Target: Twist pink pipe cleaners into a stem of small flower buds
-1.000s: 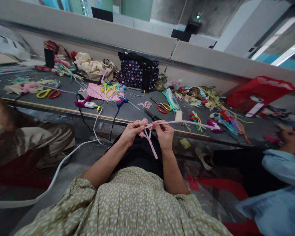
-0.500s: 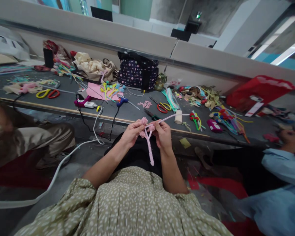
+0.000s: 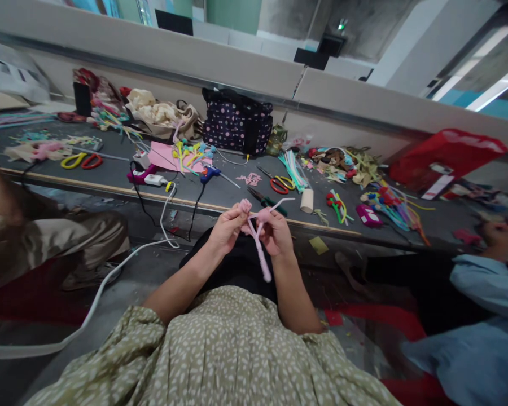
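Note:
Held between both hands in front of my lap is a pink pipe-cleaner flower branch. Its thick wrapped stem hangs downward and forks into thinner stalks with fuzzy pink knobs. My left hand pinches near the upper left knob, thumb against fingertips. At the right fork, my right hand has its fingers closed round the branch beside another knob. A loose pale pink pipe-cleaner end sticks out past the right fingers, bent near its tip. The fingers partly hide the join.
Beyond my hands on the dark table lie pliers, scissors, a blue glue gun, a cardboard tube and pink clippings. A white cable runs at left. People sit on both sides.
The loose pipe-cleaner end has gone from a long stretch toward the right to a shorter, bent piece. My right fingers have shifted, and the stem's lower end has swung slightly right.

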`<state>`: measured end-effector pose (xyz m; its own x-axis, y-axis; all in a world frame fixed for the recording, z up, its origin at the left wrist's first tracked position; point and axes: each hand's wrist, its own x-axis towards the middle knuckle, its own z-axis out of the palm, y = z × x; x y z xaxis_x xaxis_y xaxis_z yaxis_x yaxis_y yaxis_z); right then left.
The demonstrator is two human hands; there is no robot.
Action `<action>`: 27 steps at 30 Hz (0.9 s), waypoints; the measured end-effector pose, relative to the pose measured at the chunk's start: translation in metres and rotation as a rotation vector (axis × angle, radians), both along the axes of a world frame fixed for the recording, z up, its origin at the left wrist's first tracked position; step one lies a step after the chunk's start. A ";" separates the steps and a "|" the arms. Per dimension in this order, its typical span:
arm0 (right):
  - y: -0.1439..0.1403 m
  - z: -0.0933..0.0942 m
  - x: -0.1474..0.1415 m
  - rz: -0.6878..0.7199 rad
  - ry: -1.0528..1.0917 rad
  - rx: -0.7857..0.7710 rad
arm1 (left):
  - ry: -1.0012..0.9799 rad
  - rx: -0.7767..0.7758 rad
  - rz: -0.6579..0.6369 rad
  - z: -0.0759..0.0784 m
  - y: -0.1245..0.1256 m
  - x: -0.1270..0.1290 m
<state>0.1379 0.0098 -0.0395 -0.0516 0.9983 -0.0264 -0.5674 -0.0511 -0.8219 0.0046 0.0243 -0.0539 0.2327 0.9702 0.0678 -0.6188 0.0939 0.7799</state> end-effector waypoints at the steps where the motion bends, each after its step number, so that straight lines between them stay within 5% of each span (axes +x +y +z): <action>1: 0.001 -0.001 0.000 0.007 0.007 -0.006 | -0.010 -0.001 0.002 0.000 0.000 0.000; 7: 0.007 -0.007 -0.004 0.008 0.015 -0.019 | -0.014 0.008 -0.041 0.003 -0.004 0.001; 27: -0.010 -0.006 -0.012 -0.047 -0.128 0.070 | 0.110 0.131 0.123 0.007 -0.006 0.003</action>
